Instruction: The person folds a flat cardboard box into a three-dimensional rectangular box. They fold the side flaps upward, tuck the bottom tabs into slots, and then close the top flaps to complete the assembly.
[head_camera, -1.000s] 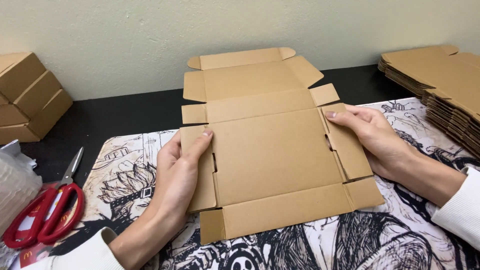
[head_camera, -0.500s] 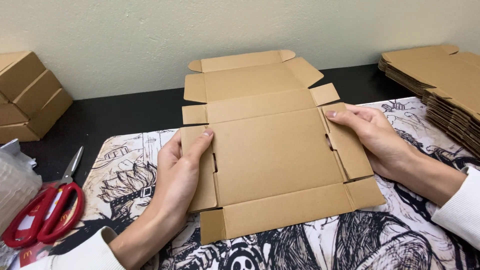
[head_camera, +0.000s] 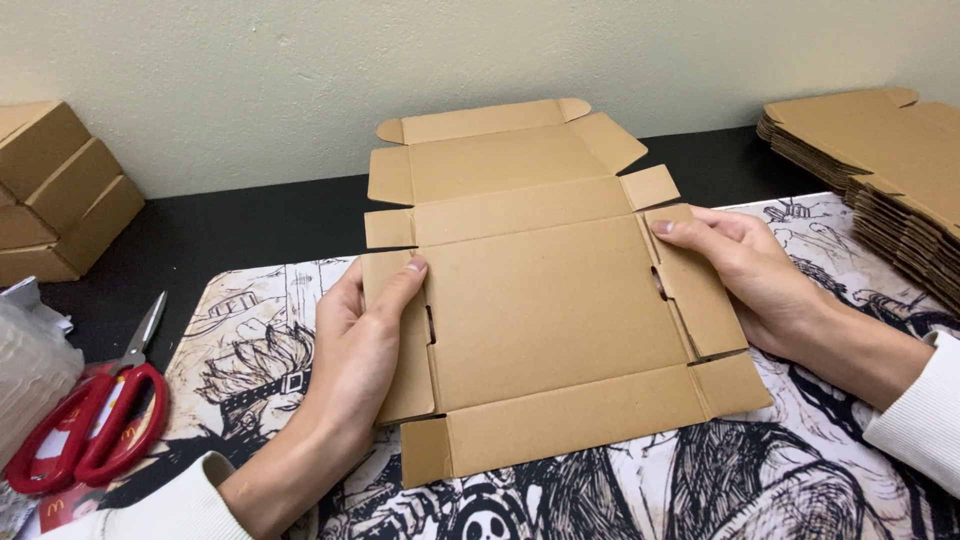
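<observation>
A flat, unfolded brown cardboard box blank (head_camera: 545, 300) lies on a black-and-white illustrated mat (head_camera: 250, 350). My left hand (head_camera: 365, 335) grips the blank's left side flap, thumb on top and fingers curled under its edge. My right hand (head_camera: 750, 275) holds the right side flap the same way, fingertips resting at the flap's upper corner. Both flaps look slightly raised off the mat. The lid panel with its tuck flaps (head_camera: 490, 120) points away from me toward the wall.
Red-handled scissors (head_camera: 95, 420) lie at the left on the mat's edge, beside crumpled clear plastic (head_camera: 30, 360). Folded brown boxes (head_camera: 60, 185) are stacked at the far left. A pile of flat box blanks (head_camera: 880, 170) sits at the right. A pale wall runs behind the black table (head_camera: 250, 225).
Almost nothing has changed: both hands keep their grip on the side flaps, and the view has shifted only very slightly.
</observation>
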